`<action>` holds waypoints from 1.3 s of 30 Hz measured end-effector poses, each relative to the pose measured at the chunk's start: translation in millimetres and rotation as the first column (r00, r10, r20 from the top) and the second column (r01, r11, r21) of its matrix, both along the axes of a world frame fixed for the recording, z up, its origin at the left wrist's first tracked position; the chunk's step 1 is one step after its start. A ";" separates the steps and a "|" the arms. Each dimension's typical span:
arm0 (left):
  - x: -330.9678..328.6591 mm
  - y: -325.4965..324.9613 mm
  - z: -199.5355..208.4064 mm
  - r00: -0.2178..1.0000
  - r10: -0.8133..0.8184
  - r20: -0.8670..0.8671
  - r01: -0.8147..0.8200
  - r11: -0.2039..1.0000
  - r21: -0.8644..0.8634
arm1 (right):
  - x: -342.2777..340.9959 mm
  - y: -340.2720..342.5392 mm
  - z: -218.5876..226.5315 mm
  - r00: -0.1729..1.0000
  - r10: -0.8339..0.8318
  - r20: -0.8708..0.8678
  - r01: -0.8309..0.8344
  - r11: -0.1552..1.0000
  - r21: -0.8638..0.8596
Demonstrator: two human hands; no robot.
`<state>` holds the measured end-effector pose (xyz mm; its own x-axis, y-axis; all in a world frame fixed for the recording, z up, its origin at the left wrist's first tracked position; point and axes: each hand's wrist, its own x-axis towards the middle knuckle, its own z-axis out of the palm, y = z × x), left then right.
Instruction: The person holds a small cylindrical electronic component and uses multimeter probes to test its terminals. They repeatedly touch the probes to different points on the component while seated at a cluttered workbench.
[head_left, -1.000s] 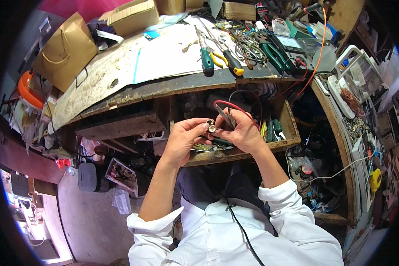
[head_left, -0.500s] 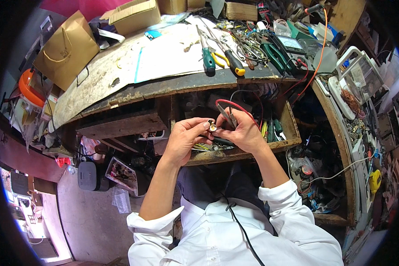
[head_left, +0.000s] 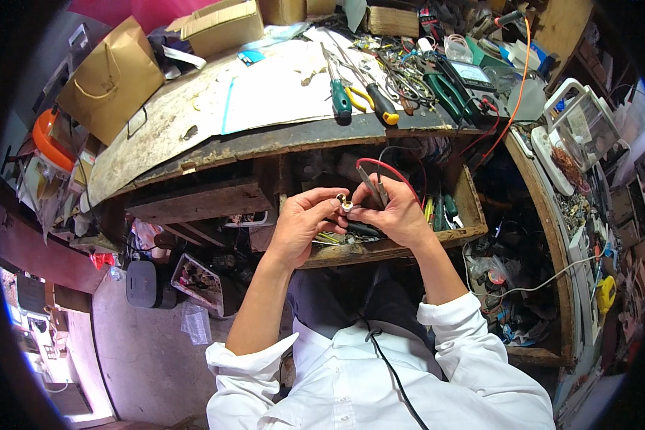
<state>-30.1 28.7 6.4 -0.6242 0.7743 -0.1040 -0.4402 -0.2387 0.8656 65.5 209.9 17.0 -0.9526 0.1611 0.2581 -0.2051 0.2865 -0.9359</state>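
- The small round part (head_left: 346,205) sits between the fingertips of both hands, above the front of the drawer (head_left: 410,244); its pale, shiny face is turned up toward the head camera, with a darker, gold-toned piece at its far left edge.
- It is too small to tell a long axis.
- Left hand (head_left: 297,221): thumb and forefinger pinch the part from the left, the other fingers curled beneath.
- Right hand (head_left: 403,216): fingers bent around two grey probes (head_left: 382,192), thumb reaching to the part's right side.
- The probes are slim, straight rods, their upper ends leaning away from the person, long axes slanting down into the right hand; their tips are hidden.
- A smooth red wire (head_left: 393,170) arches rightward from one probe's upper end.
- The drawer is rough, worn wood, with loose tools inside.
- Beyond, on the scuffed bench (head_left: 148,145), a flat white paper sheet (head_left: 276,93) lies beneath a screwdriver (head_left: 341,100) with a ribbed green handle.
- Right of it sits a boxy dark meter (head_left: 471,74).
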 end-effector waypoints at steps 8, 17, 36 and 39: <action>-0.2 -1.1 1.1 1.000 -0.009 0.000 0.009 1.000 0.019 | 0.3 3.0 4.9 0.999 -0.035 0.030 0.039 0.991 -0.125; 0.3 -1.6 5.2 0.999 -0.039 0.008 0.040 0.999 -0.023 | -3.0 1.9 2.2 0.996 -0.086 -0.039 0.082 0.991 -0.106; 0.0 -1.1 4.9 0.998 -0.054 0.023 0.055 0.998 -0.026 | -4.2 3.4 -5.9 0.995 -0.089 -0.050 0.079 0.981 -0.175; 0.6 -0.8 5.7 0.998 -0.055 0.015 0.055 0.998 -0.023 | -3.1 2.5 -3.2 0.995 -0.091 -0.038 0.084 0.982 -0.171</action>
<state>-29.5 27.9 12.1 -0.5792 0.8046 -0.1313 -0.4645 -0.1933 0.8642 62.4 212.4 13.8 -0.9209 0.2885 0.2622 -0.2292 0.1434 -0.9628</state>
